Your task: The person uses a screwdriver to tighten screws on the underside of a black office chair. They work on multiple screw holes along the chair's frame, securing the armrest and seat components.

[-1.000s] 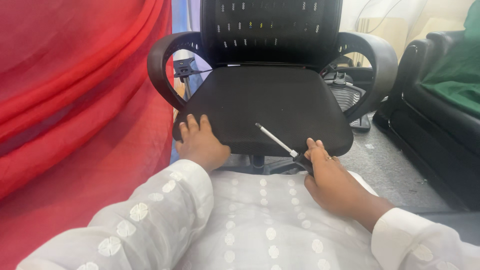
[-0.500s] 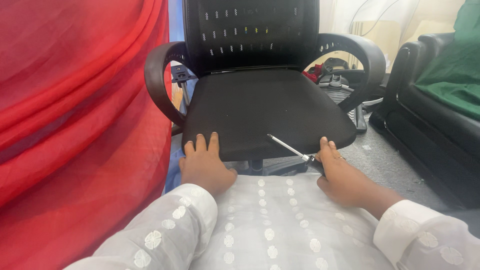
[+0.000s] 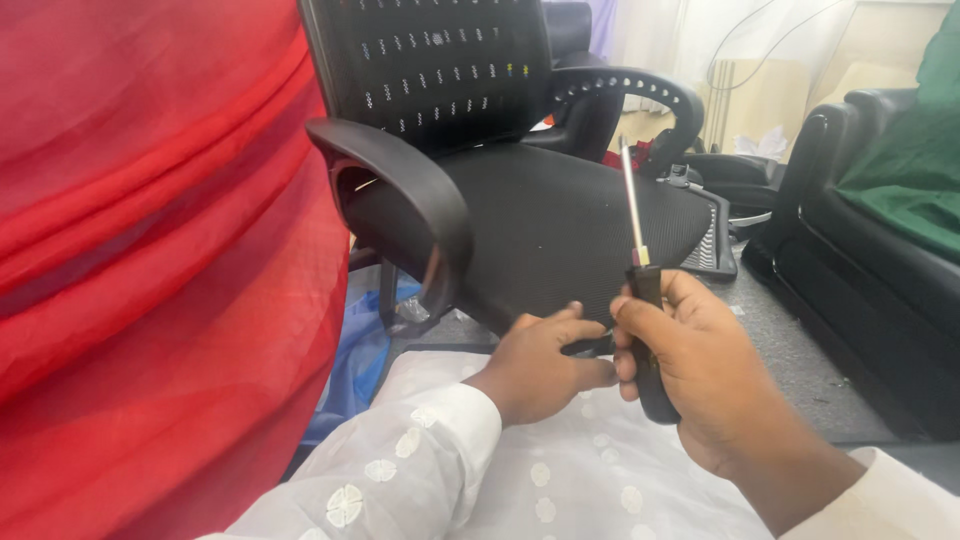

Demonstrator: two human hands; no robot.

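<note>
A black office chair with a mesh seat [image 3: 560,225], perforated backrest and curved armrests stands in front of me, turned slightly. My right hand [image 3: 700,375] grips a screwdriver [image 3: 640,290] by its black handle, with the silver shaft pointing upward over the seat's front edge. My left hand [image 3: 540,360] rests with its fingers curled on the front edge of the seat, close beside the right hand. Both arms wear white sleeves with a round embroidered pattern.
A red cloth [image 3: 150,250] hangs along the whole left side. A black sofa [image 3: 870,270] with a green cloth [image 3: 915,185] on it stands at the right. Blue plastic [image 3: 375,345] lies on the floor under the chair's left armrest [image 3: 410,190].
The chair has turned so its left armrest faces me. My right hand has lifted the screwdriver from lying flat on the seat to upright. My left hand has slid right along the seat edge.
</note>
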